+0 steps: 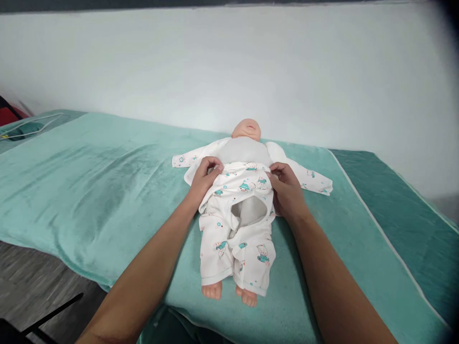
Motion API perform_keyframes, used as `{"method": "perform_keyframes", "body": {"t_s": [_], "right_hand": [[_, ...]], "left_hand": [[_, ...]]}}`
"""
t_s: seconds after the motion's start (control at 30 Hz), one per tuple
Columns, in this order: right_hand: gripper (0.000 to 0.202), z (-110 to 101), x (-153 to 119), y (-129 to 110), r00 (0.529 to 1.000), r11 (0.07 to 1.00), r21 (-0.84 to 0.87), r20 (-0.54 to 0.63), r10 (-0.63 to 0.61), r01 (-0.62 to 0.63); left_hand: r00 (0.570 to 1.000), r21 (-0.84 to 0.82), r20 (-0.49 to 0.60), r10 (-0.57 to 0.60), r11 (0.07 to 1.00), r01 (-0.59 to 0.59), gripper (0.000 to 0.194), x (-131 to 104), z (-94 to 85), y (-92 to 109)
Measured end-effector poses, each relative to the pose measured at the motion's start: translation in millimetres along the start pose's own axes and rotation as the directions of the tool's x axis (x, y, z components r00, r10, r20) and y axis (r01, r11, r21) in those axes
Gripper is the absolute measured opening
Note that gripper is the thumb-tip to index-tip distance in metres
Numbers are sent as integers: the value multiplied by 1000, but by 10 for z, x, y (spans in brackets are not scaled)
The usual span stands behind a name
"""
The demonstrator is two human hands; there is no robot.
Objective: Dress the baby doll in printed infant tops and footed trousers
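Note:
A baby doll (246,129) lies on its back, feet toward me, on a green blanket (107,191). Printed white trousers (253,258) cover its legs and reach up over the belly, with an opening at the crotch that shows grey-white cloth. Its white top (308,177) is spread out to both sides beneath it, sleeves stretched outward. My left hand (207,177) pinches the waistband at its left end. At the right end of the same waistband, my right hand (285,186) has thumb and fingers closed on the cloth.
Behind the blanket rises a white wall (229,67). A darker green cover (405,200) shows at the right. At the far left lie a dark green item with white cords (27,129) and something red. Grey wooden floor (32,267) and a black bar are at the lower left.

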State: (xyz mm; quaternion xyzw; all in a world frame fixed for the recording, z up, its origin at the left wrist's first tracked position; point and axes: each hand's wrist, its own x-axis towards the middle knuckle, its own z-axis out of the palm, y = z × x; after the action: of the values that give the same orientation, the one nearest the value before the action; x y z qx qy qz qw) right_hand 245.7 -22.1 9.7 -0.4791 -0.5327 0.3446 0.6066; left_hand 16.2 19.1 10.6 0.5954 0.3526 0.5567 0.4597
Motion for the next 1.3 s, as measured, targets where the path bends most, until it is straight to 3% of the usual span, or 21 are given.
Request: {"method": "perform_keyframes", "body": {"t_s": [0.1,0.33,0.47,0.57,0.67,0.77,0.93,1.13,1.23,1.3], "right_hand": [[35,-2,-6,-29,998,996,71,20,61,-62],[30,-57,-19,-101,998,997,-44,29,63,-62],[19,-103,19,-76,993,981,-171,84,-80,94],[14,-101,34,-63,961,927,-252,86,-263,276],[15,-63,37,-112,937,891,-290,111,-330,348],[13,-16,92,-208,944,846,-419,140,-297,329],[14,64,414,-262,978,727,-658,79,-192,196],[19,89,688,-109,992,852,-509,31,-122,120],[22,68,681,-77,996,876,-473,27,-89,92],[24,55,675,-74,987,873,-461,77,-142,162]], "left_hand": [[999,70,0,42,997,-42,14,-2,2,17],[998,211,11,57,976,-58,14,-35,12,109],[995,246,65,78,965,-92,14,-25,-3,96],[991,235,101,87,966,-109,12,-21,-20,88],[989,216,117,85,970,-109,11,28,-34,73],[995,196,83,52,978,-68,11,188,-37,7],[997,250,-78,22,968,-2,15,586,-16,-184],[988,238,-151,-27,969,63,14,746,27,-228],[997,261,-81,-10,965,31,8,715,28,-180],[999,308,-9,44,951,-39,6,708,16,-169]]}}
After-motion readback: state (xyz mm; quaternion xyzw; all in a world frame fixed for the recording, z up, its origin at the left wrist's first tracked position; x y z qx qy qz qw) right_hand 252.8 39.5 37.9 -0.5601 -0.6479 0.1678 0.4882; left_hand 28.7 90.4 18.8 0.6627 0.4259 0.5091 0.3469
